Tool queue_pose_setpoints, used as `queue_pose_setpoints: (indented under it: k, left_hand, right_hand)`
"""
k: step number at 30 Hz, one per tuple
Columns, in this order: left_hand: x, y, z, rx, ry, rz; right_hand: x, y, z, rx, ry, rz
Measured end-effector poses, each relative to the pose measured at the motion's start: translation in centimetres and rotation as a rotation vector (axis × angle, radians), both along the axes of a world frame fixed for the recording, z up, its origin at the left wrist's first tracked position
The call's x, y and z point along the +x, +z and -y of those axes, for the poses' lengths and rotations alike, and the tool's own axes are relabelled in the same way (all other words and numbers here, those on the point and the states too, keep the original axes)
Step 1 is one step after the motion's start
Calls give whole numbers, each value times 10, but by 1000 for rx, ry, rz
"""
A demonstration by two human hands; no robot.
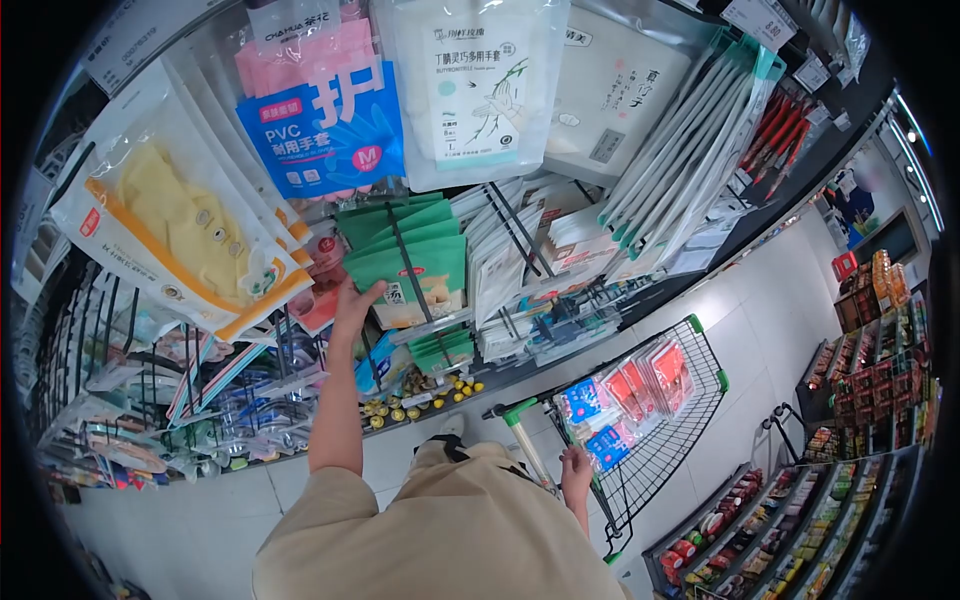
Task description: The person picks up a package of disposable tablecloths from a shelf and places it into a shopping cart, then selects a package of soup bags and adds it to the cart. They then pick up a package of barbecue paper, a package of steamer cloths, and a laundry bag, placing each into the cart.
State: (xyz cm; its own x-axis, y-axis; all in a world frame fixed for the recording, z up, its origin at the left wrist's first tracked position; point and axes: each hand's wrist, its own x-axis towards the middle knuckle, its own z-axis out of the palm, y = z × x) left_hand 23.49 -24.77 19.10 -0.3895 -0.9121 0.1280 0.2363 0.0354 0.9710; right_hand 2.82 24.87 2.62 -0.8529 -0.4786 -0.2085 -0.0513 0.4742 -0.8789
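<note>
My left hand (355,308) is at a hanging rack, its thumb on the front left edge of a green packet (412,283) and its other fingers mostly hidden. More green packets hang behind this one on the same hook. My right hand (576,476) is low beside the shopping cart (650,495), fingers curled, close to a blue glove packet (608,447). Whether it grips that packet's edge cannot be made out. Another blue packet (585,400) and several red-and-clear packets (665,375) lie in the cart.
Large glove packs hang above: yellow (190,225), pink-and-blue (325,140) and white (470,95). White packets (490,245) hang right of the green ones. Small yellow-capped items (405,408) sit below. Stocked shelves (790,530) stand across the tiled aisle (705,300).
</note>
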Motion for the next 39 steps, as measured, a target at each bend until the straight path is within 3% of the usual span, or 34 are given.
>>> queue_pose_setpoints:
  k: [13, 26, 39]
  left_hand:
    - [6, 7, -2, -88, -7, 138]
    - [21, 46, -60, -99, -54, 218]
    - [26, 12, -96, 57, -89, 102]
  right_hand:
    - [3, 16, 14, -22, -8, 70]
    - [7, 29, 28, -70, 22, 44]
    - [10, 98, 97, -177, 306, 96]
